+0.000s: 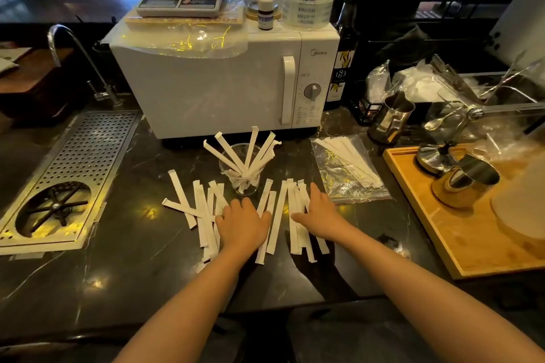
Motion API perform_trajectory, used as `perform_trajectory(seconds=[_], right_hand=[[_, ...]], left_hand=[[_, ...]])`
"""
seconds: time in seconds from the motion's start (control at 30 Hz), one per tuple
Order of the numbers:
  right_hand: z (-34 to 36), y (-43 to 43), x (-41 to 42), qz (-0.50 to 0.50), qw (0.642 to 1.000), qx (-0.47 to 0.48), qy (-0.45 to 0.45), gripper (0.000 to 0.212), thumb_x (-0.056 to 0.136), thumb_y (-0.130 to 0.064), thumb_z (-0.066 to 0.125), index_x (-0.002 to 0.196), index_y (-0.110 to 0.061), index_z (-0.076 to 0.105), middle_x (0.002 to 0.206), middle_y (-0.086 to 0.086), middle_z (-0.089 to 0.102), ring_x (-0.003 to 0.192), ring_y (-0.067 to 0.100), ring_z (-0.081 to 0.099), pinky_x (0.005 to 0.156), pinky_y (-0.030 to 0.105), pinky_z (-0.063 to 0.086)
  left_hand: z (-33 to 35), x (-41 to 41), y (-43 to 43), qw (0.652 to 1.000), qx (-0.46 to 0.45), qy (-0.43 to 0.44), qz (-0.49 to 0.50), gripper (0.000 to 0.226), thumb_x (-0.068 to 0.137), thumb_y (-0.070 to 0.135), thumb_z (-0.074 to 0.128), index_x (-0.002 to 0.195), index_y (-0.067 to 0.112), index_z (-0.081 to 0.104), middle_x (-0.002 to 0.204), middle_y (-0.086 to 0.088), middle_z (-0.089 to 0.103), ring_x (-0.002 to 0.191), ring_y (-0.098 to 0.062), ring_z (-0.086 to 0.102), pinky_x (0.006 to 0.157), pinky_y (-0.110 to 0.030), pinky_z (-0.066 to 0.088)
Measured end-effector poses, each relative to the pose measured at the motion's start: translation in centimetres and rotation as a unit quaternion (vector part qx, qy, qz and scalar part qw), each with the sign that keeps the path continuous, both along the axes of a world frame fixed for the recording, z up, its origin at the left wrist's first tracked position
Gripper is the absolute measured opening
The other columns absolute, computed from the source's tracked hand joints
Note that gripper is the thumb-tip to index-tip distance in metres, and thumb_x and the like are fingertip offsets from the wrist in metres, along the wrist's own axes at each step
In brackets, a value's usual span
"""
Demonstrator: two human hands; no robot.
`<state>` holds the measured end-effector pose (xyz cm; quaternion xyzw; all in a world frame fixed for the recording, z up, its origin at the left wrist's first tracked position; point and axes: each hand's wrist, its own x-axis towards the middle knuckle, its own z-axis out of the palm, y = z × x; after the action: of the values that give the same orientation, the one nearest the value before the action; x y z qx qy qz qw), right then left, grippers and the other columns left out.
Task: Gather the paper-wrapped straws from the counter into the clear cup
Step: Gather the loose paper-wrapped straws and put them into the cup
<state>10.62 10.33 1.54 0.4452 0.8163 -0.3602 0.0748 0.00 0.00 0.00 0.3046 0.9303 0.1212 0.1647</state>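
Straws: loose on tabletop, some already in cup.
Left hand, right hand: fingers spread flat, holding nothing.
Tip: sweep inward, bundle, then lift.

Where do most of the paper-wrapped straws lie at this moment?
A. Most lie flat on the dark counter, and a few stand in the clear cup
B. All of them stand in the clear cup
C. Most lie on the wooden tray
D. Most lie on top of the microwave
A: only about five straws stand in the clear cup, while many paper-wrapped straws lie flat on the dark counter under both hands.
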Motion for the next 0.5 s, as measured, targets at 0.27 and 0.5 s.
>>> perform_trajectory(seconds=[0.27,0.5], right_hand=[[-0.3,0.5,-0.4,-0.063,0.997,-0.039,-0.026,0.075,0.079,-0.024,0.064,0.137,-0.002,0.021,0.144,0.020,0.029,0.131,0.036,0.034,0.105,0.042,0.037],[-0.3,1.1,-0.9,-0.045,0.997,-0.034,-0.060,0.054,0.078,-0.022,0.067,0.121,0.001,0.042,0.127,0.019,0.048,0.114,0.031,0.051,0.074,0.030,0.041]], left_hand=[[-0.2,-0.7,1.0,0.998,-0.039,-0.052,0.010,0.046,0.084,0.043,0.052,0.115,0.009,0.051,0.131,-0.014,0.047,0.119,-0.032,0.046,0.100,-0.043,0.040],[0.3,-0.5,1.9,0.992,-0.031,-0.118,-0.003,0.040,0.085,0.034,0.054,0.116,0.008,0.049,0.128,-0.014,0.048,0.109,-0.032,0.054,0.088,-0.039,0.047]])
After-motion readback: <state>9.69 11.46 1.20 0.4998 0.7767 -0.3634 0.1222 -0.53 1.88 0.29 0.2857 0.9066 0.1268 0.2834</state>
